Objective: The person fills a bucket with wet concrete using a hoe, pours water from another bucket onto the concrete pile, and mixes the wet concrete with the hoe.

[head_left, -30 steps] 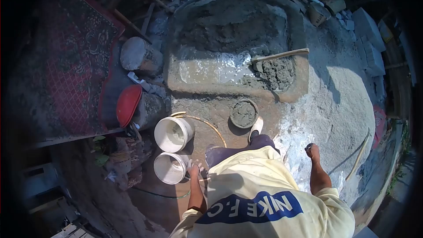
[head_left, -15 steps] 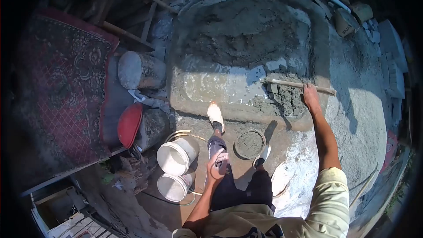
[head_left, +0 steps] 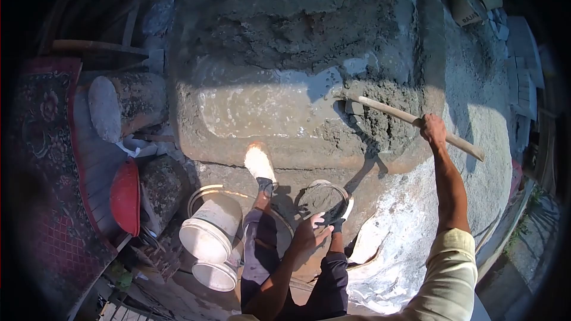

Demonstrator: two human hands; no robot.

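Observation:
My right hand [head_left: 434, 131] is wrapped around the long wooden handle [head_left: 395, 112] of a hoe-like tool. The tool's head [head_left: 353, 106] rests at the edge of a pile of wet grey mortar [head_left: 389, 98] in a shallow mixing basin [head_left: 279, 153]. My left hand [head_left: 314, 230] has its fingers apart and holds nothing; it is just in front of a round bucket filled with mortar [head_left: 321, 199], near my right leg. A larger mound of mortar [head_left: 297, 24] lies in shade at the basin's far side.
Two white buckets [head_left: 207, 238] stand at lower left, beside a hose. Further left are a red bowl [head_left: 125, 197], two drum-like cylinders [head_left: 143, 101] and a patterned red carpet [head_left: 50, 137]. Sandy grey material [head_left: 476, 113] spreads along the right, near stacked pale blocks [head_left: 523, 77].
My left hand has moved right and forward from my left knee to near the mortar bucket, its fingers now spread. The tool handle has tilted, its near end lower. The view has shifted.

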